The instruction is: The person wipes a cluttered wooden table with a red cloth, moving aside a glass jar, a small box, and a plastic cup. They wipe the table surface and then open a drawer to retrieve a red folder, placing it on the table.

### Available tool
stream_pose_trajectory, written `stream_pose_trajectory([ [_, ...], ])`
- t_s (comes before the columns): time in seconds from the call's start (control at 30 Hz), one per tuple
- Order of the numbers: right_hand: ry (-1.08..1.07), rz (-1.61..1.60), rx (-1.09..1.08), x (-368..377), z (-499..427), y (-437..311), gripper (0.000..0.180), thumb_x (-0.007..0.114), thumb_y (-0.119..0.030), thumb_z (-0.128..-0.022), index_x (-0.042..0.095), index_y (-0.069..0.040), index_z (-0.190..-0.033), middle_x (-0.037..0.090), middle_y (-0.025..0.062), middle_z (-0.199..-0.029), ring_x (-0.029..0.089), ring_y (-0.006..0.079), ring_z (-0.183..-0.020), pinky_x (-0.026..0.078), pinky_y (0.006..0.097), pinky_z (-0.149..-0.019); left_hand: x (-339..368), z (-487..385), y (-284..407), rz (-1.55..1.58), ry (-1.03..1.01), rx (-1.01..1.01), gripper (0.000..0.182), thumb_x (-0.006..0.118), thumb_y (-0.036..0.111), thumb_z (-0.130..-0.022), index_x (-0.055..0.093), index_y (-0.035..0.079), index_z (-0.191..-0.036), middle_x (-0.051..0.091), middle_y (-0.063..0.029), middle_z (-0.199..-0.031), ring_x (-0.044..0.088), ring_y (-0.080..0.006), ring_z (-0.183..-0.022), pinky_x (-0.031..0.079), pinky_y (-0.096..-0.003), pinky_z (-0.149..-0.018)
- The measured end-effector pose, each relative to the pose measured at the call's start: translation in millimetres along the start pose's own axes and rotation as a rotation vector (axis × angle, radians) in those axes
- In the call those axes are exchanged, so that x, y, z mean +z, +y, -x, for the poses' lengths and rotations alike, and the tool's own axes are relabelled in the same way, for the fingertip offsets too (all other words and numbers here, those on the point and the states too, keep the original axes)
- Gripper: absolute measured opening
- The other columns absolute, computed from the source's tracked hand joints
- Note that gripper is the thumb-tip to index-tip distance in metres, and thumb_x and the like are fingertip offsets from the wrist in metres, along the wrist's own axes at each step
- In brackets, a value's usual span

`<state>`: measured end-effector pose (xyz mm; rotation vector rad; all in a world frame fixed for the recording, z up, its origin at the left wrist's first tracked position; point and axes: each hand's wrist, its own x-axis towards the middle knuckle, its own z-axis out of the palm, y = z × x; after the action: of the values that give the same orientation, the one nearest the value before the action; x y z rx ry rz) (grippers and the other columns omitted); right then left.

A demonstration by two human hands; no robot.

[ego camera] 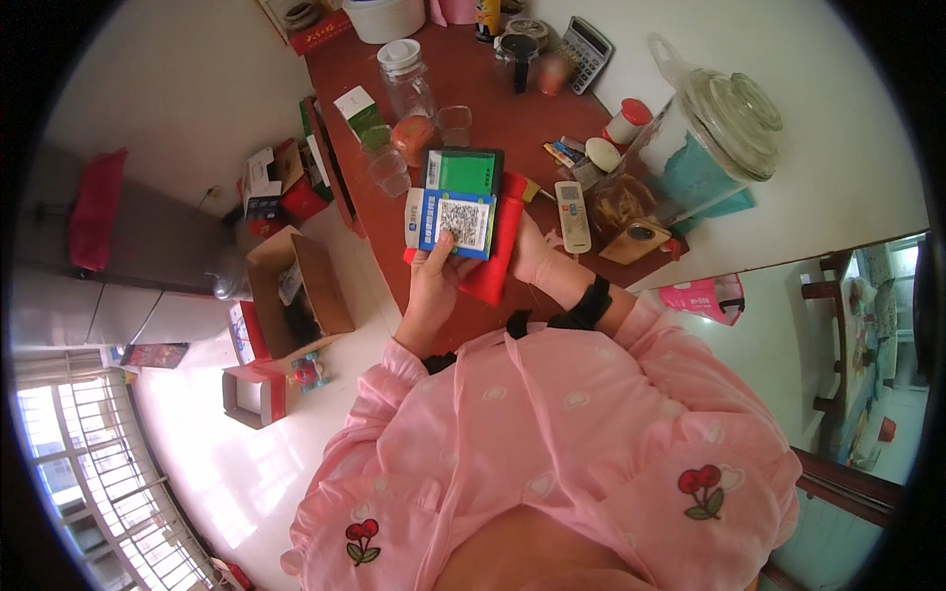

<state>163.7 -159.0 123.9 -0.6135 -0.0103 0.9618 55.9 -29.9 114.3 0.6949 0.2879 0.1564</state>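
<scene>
Over the front of a dark red table [473,316], my left hand [434,284] pinches a blue-and-white card [464,221] with a printed square code, its thumb on the face. Just beyond the card is a black-edged flat item with a green panel [470,172]; where it is supported is hidden. Beneath these lies a flat red pouch or packet [497,266]. My right hand [531,251] grips the red piece from its right side, most of its fingers out of sight behind it. An air-conditioner remote control [573,221] lies to the right of that hand.
A lidded glass jug [408,85], clear cups [454,125] and a round orange-brown object [414,139] stand beyond my hands. A large lidded glass jar [709,140] stands right, a calculator [586,55] leans behind. An open cardboard box [325,288] sits left, below the table edge.
</scene>
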Motion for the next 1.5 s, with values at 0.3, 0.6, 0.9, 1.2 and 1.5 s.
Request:
stream_pose_trajectory([
  [0.3,0.403,0.147,0.022,11.1,5.4,9.9,0.039,0.048,-0.037,-0.104,0.058,-0.012,-0.132,0.063,0.0050,-0.131,0.059,0.0200,-0.119,0.045,0.0378,-0.104,-7.1,-8.0,-2.3,-0.432,0.238,0.480,0.026,0.068,0.009,-0.097,0.066,0.001,-0.121,0.069,-0.0034,-0.113,0.062,-0.0095,-0.099,0.050,-0.0260,-0.089],
  [0.6,0.160,1.443,-0.750,18.1,8.5,5.8,0.041,0.051,-0.022,-0.098,0.055,-0.005,-0.135,0.059,0.0210,-0.128,0.053,0.0392,-0.121,0.041,0.0410,-0.105,-13.6,-9.3,-1.9,-0.564,0.244,0.381,0.027,0.067,0.008,-0.096,0.065,-0.001,-0.121,0.069,-0.0050,-0.111,0.062,-0.0098,-0.096,0.051,-0.0255,-0.083],
  [0.9,0.094,2.071,-0.932,30.7,7.8,-16.4,0.059,0.061,-0.039,-0.093,0.046,-0.018,-0.146,0.045,0.0169,-0.146,0.038,0.0397,-0.138,0.029,0.0572,-0.112,-6.5,14.0,21.8,-0.589,0.062,0.091,0.024,0.066,0.009,-0.095,0.067,0.000,-0.117,0.071,-0.0033,-0.105,0.065,-0.0100,-0.086,0.055,-0.0280,-0.076],
  [1.2,0.002,0.815,-0.096,29.3,6.8,-60.6,0.043,0.060,-0.031,-0.097,0.054,-0.007,-0.133,0.064,0.0044,-0.120,0.065,0.0154,-0.103,0.053,0.0300,-0.089,-29.9,17.0,41.5,-0.251,0.038,-0.141,0.033,0.061,0.019,-0.098,0.060,0.000,-0.125,0.070,-0.0100,-0.116,0.069,-0.0193,-0.102,0.054,-0.0329,-0.091],
  [1.5,-0.008,0.194,-0.002,9.8,-10.1,-36.4,0.038,0.054,-0.035,-0.102,0.057,-0.009,-0.130,0.066,0.0063,-0.116,0.066,0.0166,-0.100,0.056,0.0335,-0.087,-23.5,3.8,14.6,-0.013,0.082,-0.073,0.040,0.049,0.035,-0.106,0.057,0.003,-0.127,0.069,-0.0086,-0.117,0.069,-0.0184,-0.101,0.055,-0.0337,-0.091],
])
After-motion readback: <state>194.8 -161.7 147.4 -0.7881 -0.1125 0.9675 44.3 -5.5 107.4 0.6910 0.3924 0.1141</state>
